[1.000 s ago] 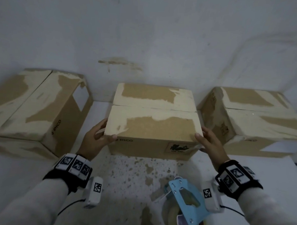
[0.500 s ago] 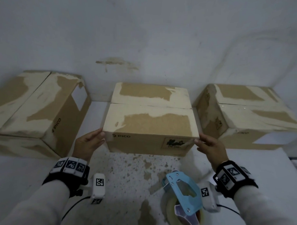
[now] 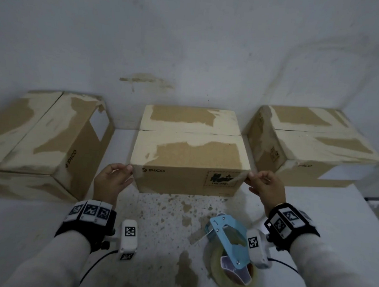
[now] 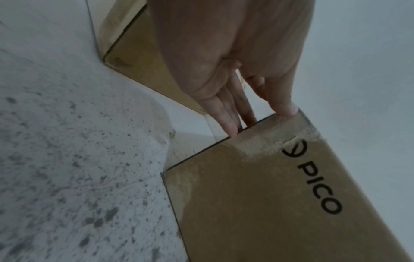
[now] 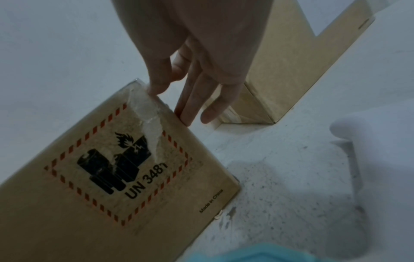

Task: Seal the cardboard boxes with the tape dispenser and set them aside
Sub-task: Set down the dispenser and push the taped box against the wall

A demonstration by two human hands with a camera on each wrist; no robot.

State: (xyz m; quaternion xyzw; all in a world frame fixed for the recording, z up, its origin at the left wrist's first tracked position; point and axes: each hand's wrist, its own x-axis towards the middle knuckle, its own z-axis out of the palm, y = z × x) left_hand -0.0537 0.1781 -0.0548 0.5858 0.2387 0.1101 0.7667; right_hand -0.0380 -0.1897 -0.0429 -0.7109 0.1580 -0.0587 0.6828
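The middle cardboard box (image 3: 190, 154), marked PICO, stands on the table with its top flaps down and a bare seam across the top. At its front left top corner is my left hand (image 3: 122, 173); the thumb sits on the corner and straight fingers (image 4: 226, 115) lie along the left side. My right hand (image 3: 256, 178) mirrors this at the front right corner, with the thumb by a torn tape scrap (image 5: 147, 113) and the fingers (image 5: 192, 106) straight at the side edge. The blue tape dispenser (image 3: 229, 245) lies on the table below my right wrist, held by neither hand.
A second box (image 3: 43, 137) lies angled at the left and a third box (image 3: 314, 146) stands at the right, each with a narrow gap to the middle box. All stand near the grey wall (image 3: 188, 45). The speckled tabletop (image 3: 159, 224) stretches between me and the boxes.
The middle box has come a little toward me. Both hands have slid back from its sides and top edge to its front upper corners, with the fingers now straighter.
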